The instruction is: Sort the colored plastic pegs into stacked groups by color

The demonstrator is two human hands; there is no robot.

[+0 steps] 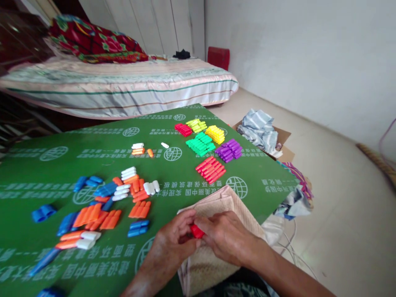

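Note:
Between my left hand [175, 237] and my right hand [227, 237] is a small glossy red plastic piece [197, 231]. The fingers of both hands are closed around it and hide most of its shape. Both hands are above a folded beige cloth [213, 202] at the table's near edge. Farther off on the green table are sorted stacks of slim plastic tubes: a red-orange stack [210, 169], a purple stack [229, 150], a green stack [200, 144], a yellow stack [215, 134], a lime stack [196, 125] and a red stack [183, 129].
Left of my hands, blue tubes [138, 228], orange tubes [140, 209] and white tubes [151, 187] lie in loose groups on the green table [102, 165]. Behind stands a bed [123, 86]. A cardboard box [283, 138] holding striped cloth [258, 128] sits on the floor at right.

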